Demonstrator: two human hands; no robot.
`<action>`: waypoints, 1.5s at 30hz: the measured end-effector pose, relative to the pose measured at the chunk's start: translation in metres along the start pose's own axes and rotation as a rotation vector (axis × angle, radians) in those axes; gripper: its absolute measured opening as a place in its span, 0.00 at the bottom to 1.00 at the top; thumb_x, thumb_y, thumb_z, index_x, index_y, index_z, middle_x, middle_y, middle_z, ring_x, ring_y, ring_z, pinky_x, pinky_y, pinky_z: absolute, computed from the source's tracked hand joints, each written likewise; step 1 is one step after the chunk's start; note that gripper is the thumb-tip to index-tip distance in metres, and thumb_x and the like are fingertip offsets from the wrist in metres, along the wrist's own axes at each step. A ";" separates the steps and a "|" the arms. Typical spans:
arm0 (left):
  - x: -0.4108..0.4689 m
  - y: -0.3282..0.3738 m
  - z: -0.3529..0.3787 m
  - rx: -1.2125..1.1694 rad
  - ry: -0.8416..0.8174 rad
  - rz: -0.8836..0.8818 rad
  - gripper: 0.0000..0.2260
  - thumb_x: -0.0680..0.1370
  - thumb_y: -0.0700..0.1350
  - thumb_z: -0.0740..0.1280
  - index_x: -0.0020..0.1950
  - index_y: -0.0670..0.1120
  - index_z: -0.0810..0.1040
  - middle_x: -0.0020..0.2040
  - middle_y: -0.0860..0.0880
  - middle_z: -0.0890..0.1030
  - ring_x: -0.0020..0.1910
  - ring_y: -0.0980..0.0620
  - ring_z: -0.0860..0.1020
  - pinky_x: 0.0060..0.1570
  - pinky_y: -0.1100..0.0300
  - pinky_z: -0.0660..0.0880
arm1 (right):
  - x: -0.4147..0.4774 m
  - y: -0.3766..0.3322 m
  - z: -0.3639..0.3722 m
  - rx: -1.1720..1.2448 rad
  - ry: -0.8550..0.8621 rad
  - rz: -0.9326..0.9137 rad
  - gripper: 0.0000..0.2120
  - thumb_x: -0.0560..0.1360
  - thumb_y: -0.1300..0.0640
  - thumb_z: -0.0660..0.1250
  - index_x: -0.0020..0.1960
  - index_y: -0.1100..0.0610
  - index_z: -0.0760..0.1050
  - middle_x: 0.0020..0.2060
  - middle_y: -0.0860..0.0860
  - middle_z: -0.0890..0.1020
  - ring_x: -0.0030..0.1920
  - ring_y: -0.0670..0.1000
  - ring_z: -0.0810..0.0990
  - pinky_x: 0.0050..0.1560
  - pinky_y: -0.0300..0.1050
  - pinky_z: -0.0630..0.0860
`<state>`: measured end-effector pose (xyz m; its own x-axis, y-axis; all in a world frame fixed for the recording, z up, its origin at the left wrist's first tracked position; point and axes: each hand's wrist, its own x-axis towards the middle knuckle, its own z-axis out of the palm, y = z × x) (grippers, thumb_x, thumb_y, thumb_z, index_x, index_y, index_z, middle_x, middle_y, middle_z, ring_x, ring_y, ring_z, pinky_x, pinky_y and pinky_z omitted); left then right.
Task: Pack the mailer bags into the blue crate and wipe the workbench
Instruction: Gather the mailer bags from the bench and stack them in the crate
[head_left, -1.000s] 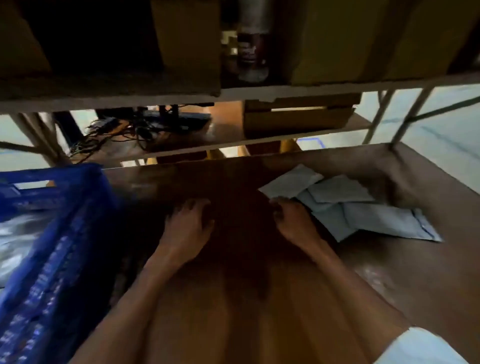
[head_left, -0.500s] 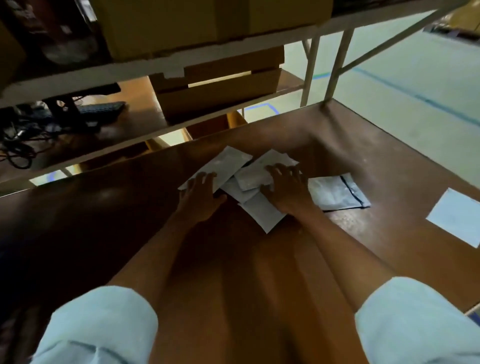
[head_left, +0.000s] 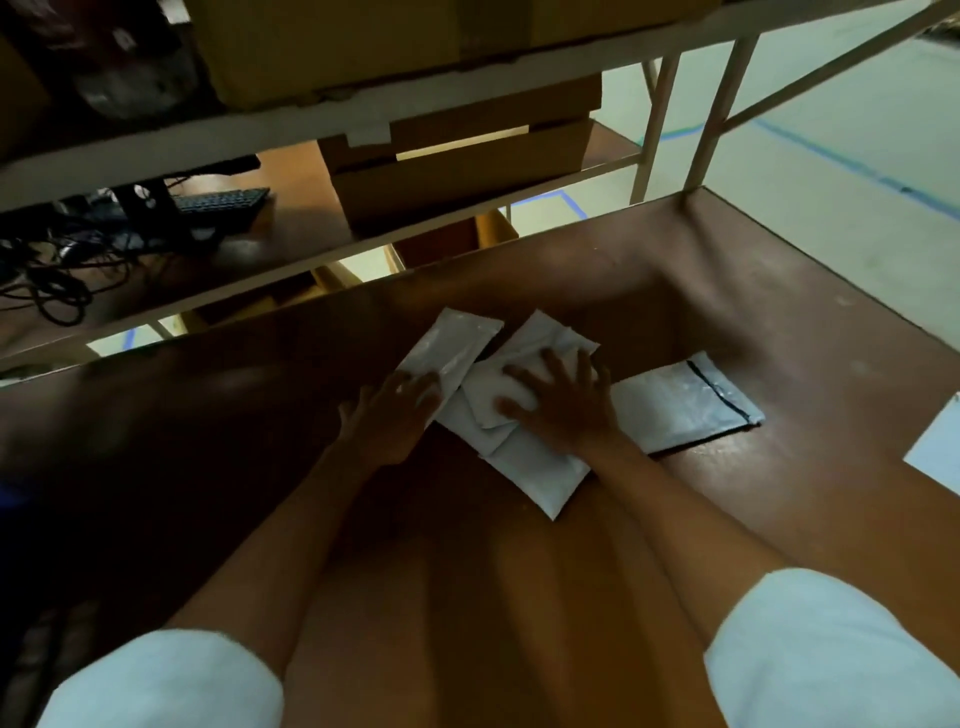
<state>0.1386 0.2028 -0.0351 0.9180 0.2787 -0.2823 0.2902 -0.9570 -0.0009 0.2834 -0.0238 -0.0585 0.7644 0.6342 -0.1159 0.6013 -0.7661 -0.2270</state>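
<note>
Beneath the flat, spread fingers of the left hand (head_left: 395, 410) and right hand (head_left: 563, 402), newly arrived from beside the blue crate, mailer bags (head_left: 524, 467) lie heaped on the desk (head_left: 805, 493), seemingly ready for gathering.

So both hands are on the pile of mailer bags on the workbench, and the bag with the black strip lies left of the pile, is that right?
Not quite: the head view shows the bag with the black strip lying right of the pile, past the right hand. The rest holds.
</note>
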 end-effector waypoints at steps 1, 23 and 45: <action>-0.014 0.000 0.001 -0.015 -0.013 -0.029 0.27 0.82 0.52 0.57 0.77 0.64 0.48 0.80 0.46 0.52 0.76 0.31 0.58 0.67 0.28 0.63 | -0.009 -0.008 0.002 -0.002 -0.018 -0.022 0.36 0.68 0.18 0.37 0.74 0.26 0.44 0.82 0.47 0.46 0.79 0.66 0.41 0.74 0.69 0.40; -0.119 0.000 0.043 -0.362 0.122 -0.252 0.28 0.80 0.69 0.44 0.80 0.67 0.51 0.83 0.52 0.52 0.81 0.38 0.51 0.73 0.28 0.53 | -0.125 -0.057 0.022 0.034 0.000 -0.128 0.35 0.78 0.30 0.48 0.81 0.42 0.46 0.81 0.51 0.55 0.80 0.63 0.45 0.78 0.64 0.41; -0.201 -0.045 0.059 -0.342 0.072 -0.381 0.27 0.83 0.66 0.47 0.81 0.67 0.41 0.83 0.45 0.46 0.79 0.32 0.48 0.74 0.30 0.50 | -0.134 -0.071 0.009 0.017 -0.057 0.162 0.36 0.74 0.29 0.59 0.78 0.38 0.54 0.78 0.58 0.58 0.71 0.73 0.60 0.70 0.73 0.57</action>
<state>-0.0754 0.1852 -0.0350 0.7426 0.6188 -0.2560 0.6684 -0.7084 0.2266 0.1358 -0.0536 -0.0349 0.8364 0.5077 -0.2066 0.4668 -0.8573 -0.2169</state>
